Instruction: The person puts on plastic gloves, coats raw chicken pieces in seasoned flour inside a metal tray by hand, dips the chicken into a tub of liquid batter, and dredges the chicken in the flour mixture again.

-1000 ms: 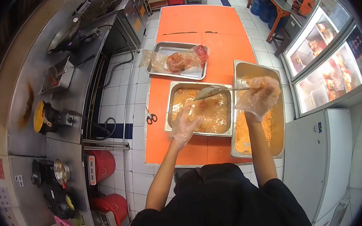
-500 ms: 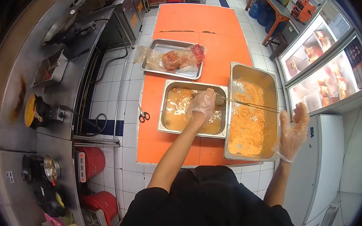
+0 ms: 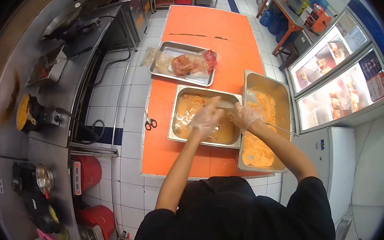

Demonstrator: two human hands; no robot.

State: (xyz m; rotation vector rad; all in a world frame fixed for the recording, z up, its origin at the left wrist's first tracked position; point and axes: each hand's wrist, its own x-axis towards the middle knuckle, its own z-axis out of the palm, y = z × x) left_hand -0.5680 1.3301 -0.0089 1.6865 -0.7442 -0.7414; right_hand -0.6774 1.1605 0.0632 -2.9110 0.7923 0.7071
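Observation:
Both hands wear clear plastic gloves. My left hand (image 3: pixel 207 118) hovers over the square metal pan (image 3: pixel 173 130) of brownish liquid with pieces in it, fingers apart and nothing held. Across the pan's right rim, my right hand (image 3: pixel 248 116) has its fingers bent near a long-handled metal ladle; whether they grip anything is hidden. The ladle's thin handle (image 3: pixel 284 129) slants over the long metal pan (image 3: pixel 282 94), which has orange crumbly coating inside. Its bowl lies partly hidden between the hands.
Behind the pans, a metal tray (image 3: pixel 155 70) holds a plastic bag (image 3: pixel 182 64) of reddish food. Black scissors (image 3: pixel 151 124) lie at the orange table's (image 3: pixel 219 17) left edge. A steel counter (image 3: pixel 48 125) with pans stands left, a lit display fridge (image 3: pixel 342 86) right.
My right hand has moved left from beyond the long pan to the square pan's right rim. My left hand has opened and shifted slightly left. The ladle has turned a little.

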